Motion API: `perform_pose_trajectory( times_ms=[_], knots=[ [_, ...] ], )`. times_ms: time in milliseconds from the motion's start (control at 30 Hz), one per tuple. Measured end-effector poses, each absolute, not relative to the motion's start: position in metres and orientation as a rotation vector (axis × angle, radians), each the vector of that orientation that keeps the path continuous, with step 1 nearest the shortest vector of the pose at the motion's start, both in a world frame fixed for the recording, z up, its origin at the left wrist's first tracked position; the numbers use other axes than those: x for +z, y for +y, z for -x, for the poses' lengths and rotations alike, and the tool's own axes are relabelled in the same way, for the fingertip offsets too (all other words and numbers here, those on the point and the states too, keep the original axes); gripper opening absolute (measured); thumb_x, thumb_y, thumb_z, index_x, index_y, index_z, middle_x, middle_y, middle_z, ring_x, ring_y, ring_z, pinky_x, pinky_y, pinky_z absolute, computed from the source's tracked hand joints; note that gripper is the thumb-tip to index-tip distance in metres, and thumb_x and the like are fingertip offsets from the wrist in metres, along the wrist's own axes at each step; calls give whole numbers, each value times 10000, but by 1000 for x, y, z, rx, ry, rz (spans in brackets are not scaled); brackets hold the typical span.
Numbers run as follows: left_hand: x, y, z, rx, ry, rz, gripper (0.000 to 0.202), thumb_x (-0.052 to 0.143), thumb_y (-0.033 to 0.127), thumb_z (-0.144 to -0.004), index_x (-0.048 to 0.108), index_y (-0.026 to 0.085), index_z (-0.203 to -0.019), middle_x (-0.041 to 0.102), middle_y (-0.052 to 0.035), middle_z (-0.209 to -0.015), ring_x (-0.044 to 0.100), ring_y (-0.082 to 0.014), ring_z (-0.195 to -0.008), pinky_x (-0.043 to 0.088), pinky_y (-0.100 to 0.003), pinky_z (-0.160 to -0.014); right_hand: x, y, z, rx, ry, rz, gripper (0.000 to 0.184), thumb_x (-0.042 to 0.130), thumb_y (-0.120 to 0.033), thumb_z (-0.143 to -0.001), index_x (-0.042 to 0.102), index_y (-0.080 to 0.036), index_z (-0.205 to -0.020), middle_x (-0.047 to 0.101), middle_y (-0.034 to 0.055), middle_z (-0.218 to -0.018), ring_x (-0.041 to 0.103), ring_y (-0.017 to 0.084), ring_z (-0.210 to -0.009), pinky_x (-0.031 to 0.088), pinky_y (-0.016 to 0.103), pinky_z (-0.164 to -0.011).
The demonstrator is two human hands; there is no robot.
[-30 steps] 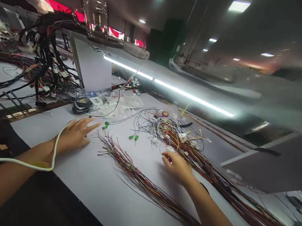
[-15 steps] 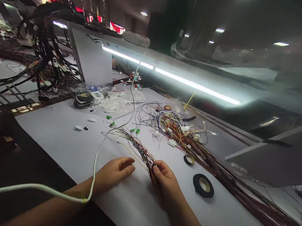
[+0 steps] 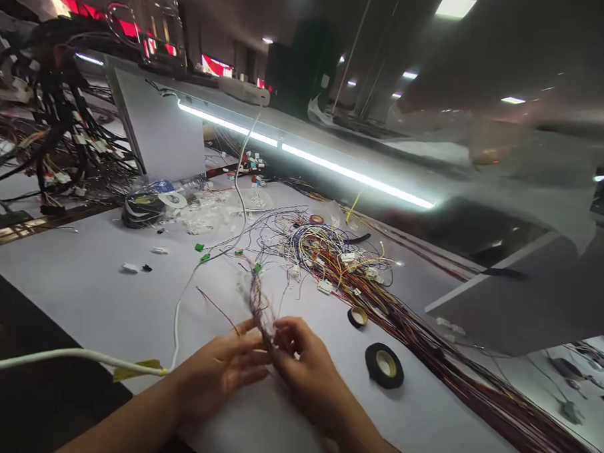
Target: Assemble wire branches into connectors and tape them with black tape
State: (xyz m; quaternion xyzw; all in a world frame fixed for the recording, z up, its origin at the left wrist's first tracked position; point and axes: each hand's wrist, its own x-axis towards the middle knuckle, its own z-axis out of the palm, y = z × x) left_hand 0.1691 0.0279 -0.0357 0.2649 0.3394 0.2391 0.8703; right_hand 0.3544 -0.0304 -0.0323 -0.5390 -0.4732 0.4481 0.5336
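Observation:
A bundle of thin, many-coloured wires [image 3: 257, 296] stands up between my two hands, its upper ends blurred by motion. My right hand [image 3: 308, 370] is closed around the bundle's lower part. From the left, my left hand [image 3: 229, 360] meets the same bundle, its thumb and forefinger at the wires and its other fingers loosely curled below. A single dark red wire [image 3: 217, 305] sticks out to the left by my left fingertips. Small green connectors [image 3: 257, 268] lie just beyond the bundle.
A white cable [image 3: 178, 314] crosses in front of my left forearm. To the right lie a large black tape roll [image 3: 384, 366], a smaller one [image 3: 357, 316] and a long wire harness [image 3: 408, 324] with white connectors. Clear plastic bags [image 3: 197, 212] lie at the back left, beneath a lit tube [image 3: 354, 175].
My left hand has moved right, from beside the bundle onto it. The bundle has swung more upright, and its ends are blurred. The view has shifted slightly to the right.

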Motion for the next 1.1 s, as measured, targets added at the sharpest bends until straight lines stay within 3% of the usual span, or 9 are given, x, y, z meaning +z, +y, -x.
perform_pose_trajectory(
  times_ms=[133,267,433,567,633,767,867,967,1100],
  knots=[
    [-62,27,-182,493,764,-784,450,787,179,-680,620,151,-1097,614,14,-674,536,-105,-524,409,-215,-497,-47,-24,-358,1091,-826,1323,318,619,-426,-810,555,-196,-1020,556,-32,-640,506,101,-484,356,209,-439],
    [-66,30,-184,603,796,-583,609,768,-4,-571,602,208,-1118,645,22,-740,611,-131,-644,490,-238,-634,-56,-23,-368,1161,-793,1334,499,671,-439,-773,481,-244,-1191,577,-20,-833,465,67,-492,320,191,-428],
    [-31,32,-181,735,640,-253,375,672,168,-777,608,263,-1135,669,-27,-888,648,-155,-747,522,-294,-704,-44,-34,-361,1436,-1131,1309,346,615,-452,-837,600,-202,-1077,556,-24,-692,468,99,-568,356,213,-514],
    [-17,33,-170,611,695,-550,815,702,8,-636,483,409,-1311,665,3,-1060,646,-125,-681,498,-244,-612,-26,-28,-359,1324,-1076,1267,392,602,-421,-863,532,-224,-1195,641,38,-940,554,124,-732,427,241,-639],
    [-16,39,-164,575,774,-743,893,698,-28,-580,466,384,-1338,666,-10,-1095,657,-138,-675,492,-235,-569,-22,-23,-351,1361,-1207,1229,465,671,-332,-810,531,-259,-1248,643,40,-1043,566,126,-778,438,239,-664],
    [-22,50,-157,718,986,-783,518,693,242,-723,576,246,-1227,688,-20,-852,573,-107,-442,384,-204,-370,-27,-11,-343,1288,-994,1260,276,598,-356,-835,639,-205,-1062,623,-5,-738,400,56,-459,304,187,-428],
    [-30,49,-155,710,1021,-623,270,624,395,-809,665,170,-952,641,-4,-679,440,-55,-329,268,-174,-297,-31,-6,-357,990,-480,1142,335,643,-366,-777,569,-225,-1072,522,-60,-672,287,29,-399,200,168,-376],
    [-28,47,-153,773,883,-412,248,582,376,-854,646,153,-766,635,-29,-669,586,-122,-509,423,-197,-398,-30,-12,-366,947,-314,1039,370,665,-349,-745,509,-270,-1071,492,-70,-717,286,35,-420,198,162,-385],
    [-6,56,-151,851,619,-215,202,533,266,-891,616,179,-729,650,-25,-710,660,-191,-719,554,-331,-639,-24,-25,-343,1231,-810,1199,353,666,-398,-761,542,-254,-1058,544,-35,-758,336,61,-475,238,186,-417]
  ],
)
